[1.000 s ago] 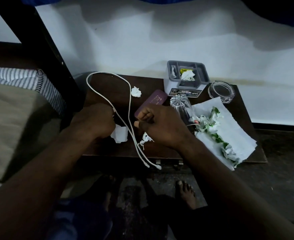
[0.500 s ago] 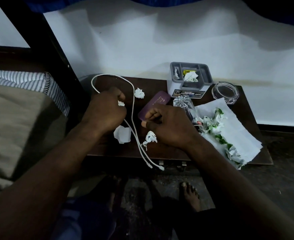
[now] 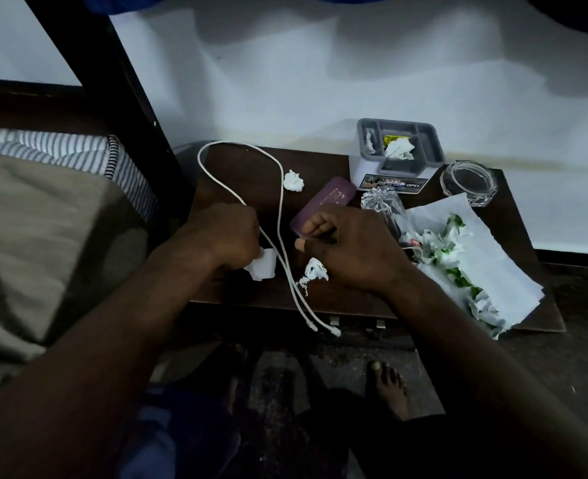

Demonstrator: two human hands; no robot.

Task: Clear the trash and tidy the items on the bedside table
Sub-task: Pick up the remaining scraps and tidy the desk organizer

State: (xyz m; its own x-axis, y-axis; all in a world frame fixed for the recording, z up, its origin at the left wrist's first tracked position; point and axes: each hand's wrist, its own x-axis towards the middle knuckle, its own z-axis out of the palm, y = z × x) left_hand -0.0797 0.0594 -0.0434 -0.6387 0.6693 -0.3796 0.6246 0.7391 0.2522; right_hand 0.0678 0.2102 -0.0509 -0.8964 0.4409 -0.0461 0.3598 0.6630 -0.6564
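Head view: the bedside table (image 3: pixel 251 167) stands between the bed (image 3: pixel 60 209) on the left and the wall beyond it.
White cable (image 3: pixel 280 188): it loops across the far left of the table top, and both plug ends hang over the near edge.
Left hand (image 3: pixel 228 233): curled into a fist round one strand of the cable, with a flat paper scrap (image 3: pixel 264 269) at its near side.
Right hand (image 3: pixel 351 247): fingers curled narrow, thumb and forefinger close together just right of the cable. I cannot tell whether they pinch anything.
Loose trash: a crumpled tissue (image 3: pixel 293 181) lies inside the loop, and a twisted tissue (image 3: pixel 315 271) lies just by the right hand.
Purple case (image 3: pixel 327 202): lies flat, partly under the right fingers.
Glass tumbler (image 3: pixel 382 205): on its side, just beyond the right hand.
Far right: a grey compartment tray (image 3: pixel 361 140) with a tissue wad (image 3: pixel 399 148) in it, and a glass ashtray (image 3: pixel 468 181).
Paper sheet (image 3: pixel 493 271): carries the green-and-white scraps (image 3: pixel 441 243), and its near corner overhangs the table.
Step, as I judge it: gathering the cable, with most of the trash not yet cleared.
Risk, cable: drawing the loop in could drag the crumpled tissue with it, or whip the plug ends into the twisted tissue and send it to the floor.
Risk, tumbler: a nudge from the right wrist could set it rolling into the scraps.
Risk, sheet: a brush of the forearm could tip the scraps over the edge.
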